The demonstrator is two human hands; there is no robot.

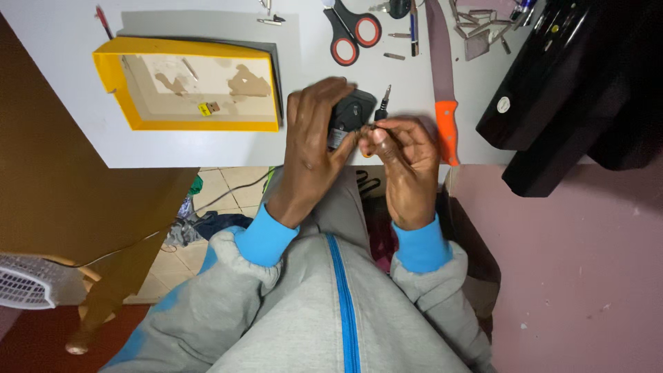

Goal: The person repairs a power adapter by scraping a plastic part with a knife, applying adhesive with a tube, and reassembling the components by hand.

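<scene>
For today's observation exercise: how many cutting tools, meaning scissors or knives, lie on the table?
2. The scissors lie at the table's far edge; the orange-handled knife lies to their right, beside the right hand. Others may be hidden.

The person wore a light grey, fleecy sweatshirt with a bright blue zip running down the middle of the chest. Both sleeves ended in gathered grey hems, from which bright blue ribbed cuffs stood out at the wrists. The left hand [314, 141] and right hand [406, 166] were bare, without rings or gloves.
</scene>
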